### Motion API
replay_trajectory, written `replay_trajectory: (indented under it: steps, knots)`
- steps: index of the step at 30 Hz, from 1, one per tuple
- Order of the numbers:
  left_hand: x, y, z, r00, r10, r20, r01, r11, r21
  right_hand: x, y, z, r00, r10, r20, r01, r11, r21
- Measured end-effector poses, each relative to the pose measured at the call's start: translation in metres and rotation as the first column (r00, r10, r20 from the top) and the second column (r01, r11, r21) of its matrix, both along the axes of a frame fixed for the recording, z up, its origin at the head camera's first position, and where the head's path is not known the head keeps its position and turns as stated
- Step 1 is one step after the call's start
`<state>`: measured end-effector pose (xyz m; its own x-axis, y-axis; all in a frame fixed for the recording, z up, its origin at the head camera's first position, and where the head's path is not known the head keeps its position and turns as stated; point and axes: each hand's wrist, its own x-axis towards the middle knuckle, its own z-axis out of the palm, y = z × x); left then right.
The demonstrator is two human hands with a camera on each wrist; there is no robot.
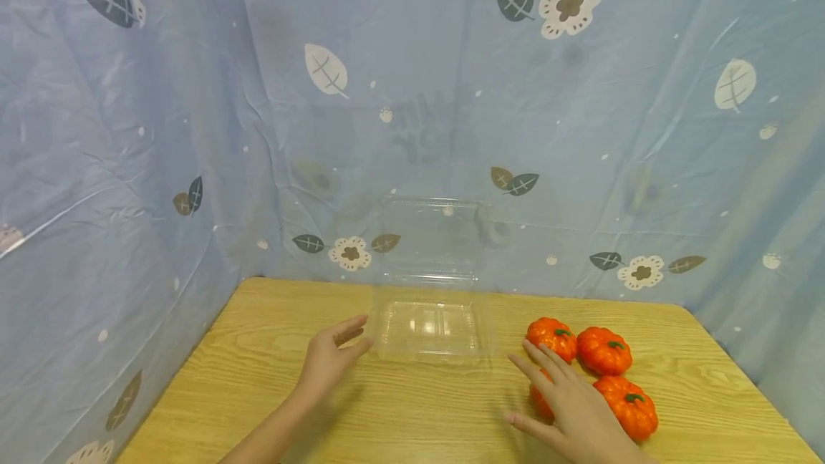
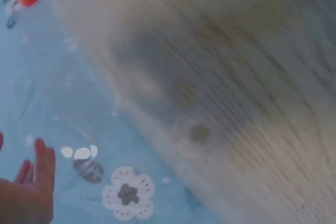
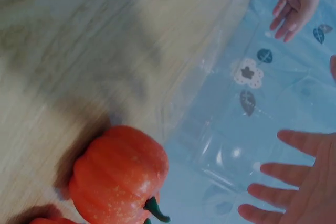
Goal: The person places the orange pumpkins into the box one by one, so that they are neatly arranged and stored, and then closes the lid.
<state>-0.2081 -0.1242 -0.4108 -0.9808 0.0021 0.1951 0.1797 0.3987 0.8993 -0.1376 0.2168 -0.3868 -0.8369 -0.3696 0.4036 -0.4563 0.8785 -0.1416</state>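
A clear plastic clamshell box stands on the table with its lid raised at the back. My left hand is just left of the box, fingers extended and nothing held. Over the small orange pumpkins at the right, my right hand hovers with spread fingers. It partly hides one pumpkin. Others sit around it: one behind, one at the back right and one at the near right. In the right wrist view a pumpkin with a green stem lies apart from the spread fingers.
The wooden table carries the box near its back edge and the pumpkins on its right side. A blue curtain with leaves and flowers hangs behind the table and along both sides.
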Motion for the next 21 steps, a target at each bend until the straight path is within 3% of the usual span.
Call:
replay_trajectory:
  steps: [5,10,15,21]
  knots:
    - [-0.01,-0.002,-0.006,0.999,0.002,0.035,-0.002,1.0,0.004,-0.006,0.004,0.002,0.999,0.007,0.034,-0.006,1.0,-0.013]
    - [-0.021,0.0,-0.01,0.99,-0.006,0.142,-0.009,0.994,0.108,-0.015,0.008,0.002,0.999,-0.007,0.036,0.007,1.0,-0.001]
    - [-0.032,-0.001,-0.016,0.973,-0.023,0.23,-0.038,0.965,0.26,-0.023,0.017,0.004,0.999,-0.021,0.035,0.02,0.999,0.032]
    - [-0.035,-0.004,-0.022,0.959,-0.042,0.281,-0.049,0.95,0.31,-0.034,0.027,0.007,0.995,-0.041,0.086,0.037,0.999,0.04]
